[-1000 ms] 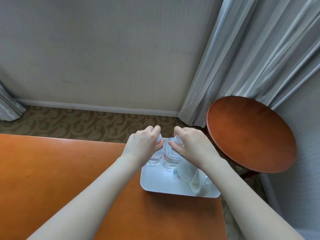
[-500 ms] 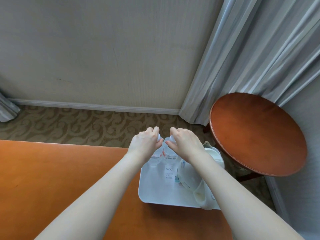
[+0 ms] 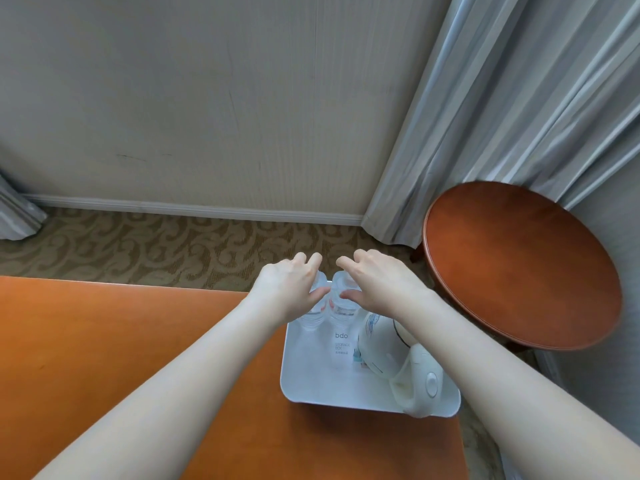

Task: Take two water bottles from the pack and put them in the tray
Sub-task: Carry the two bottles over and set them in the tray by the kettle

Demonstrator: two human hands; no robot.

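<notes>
Two clear water bottles stand upright side by side at the far end of the white tray, which rests on the orange desk's right end. My left hand curls over the top of the left water bottle, fingers above and thumb against its side. In the same way, my right hand cups the top of the right water bottle. Both caps are mostly hidden under my fingers. The pack is out of sight.
A white electric kettle lies in the tray's right half, under my right forearm. The orange desk stretches left. A round wooden side table stands to the right, a grey curtain behind it, patterned carpet beyond the desk's far edge.
Both hands stay on the bottle tops, and their fingers have loosened and stretched out a little. The bottles now stand lower in the tray. The camera has tilted down, showing more of the tray and kettle.
</notes>
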